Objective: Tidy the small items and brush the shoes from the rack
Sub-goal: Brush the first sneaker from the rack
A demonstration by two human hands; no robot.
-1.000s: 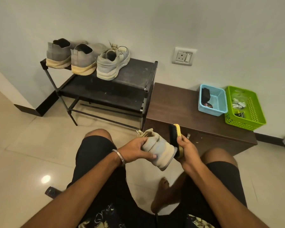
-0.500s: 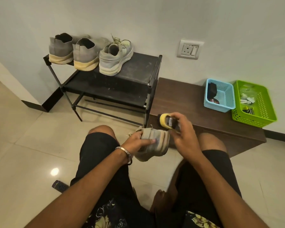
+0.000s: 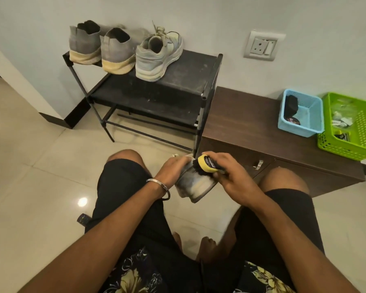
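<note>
Head view. The left hand [image 3: 173, 168] grips a pale grey sneaker [image 3: 195, 185] from its upper side, fingers curled over it, holding it between the knees above the tiled floor [image 3: 40, 176]. The right hand [image 3: 230, 176] grips a shoe brush [image 3: 207, 164] with a yellow body and black bristles; the bristles touch the top of the held sneaker. A dark label sits on the brush back; its writing is too small to read. A metal bracelet [image 3: 157, 183] circles the left wrist; small marks on it are not legible.

Behind, a black metal shoe rack [image 3: 190, 79] stands against the wall. Its top shelf carries a pair of grey slip-on shoes [image 3: 101, 47] with yellowed soles and, just beside them, one laced pale sneaker [image 3: 159, 56]. To the right of the rack, touching it, is a brown low cabinet [image 3: 245, 127]. On its far end sit a blue basket [image 3: 302, 113] and a green basket [image 3: 351, 125], side by side. The blue basket holds dark items, one with a label that cannot be read; the green basket holds small pale items. A wall socket [image 3: 262, 45] is mounted above the cabinet. A dark object [image 3: 82, 218] lies on the floor, partly hidden by the left thigh.
</note>
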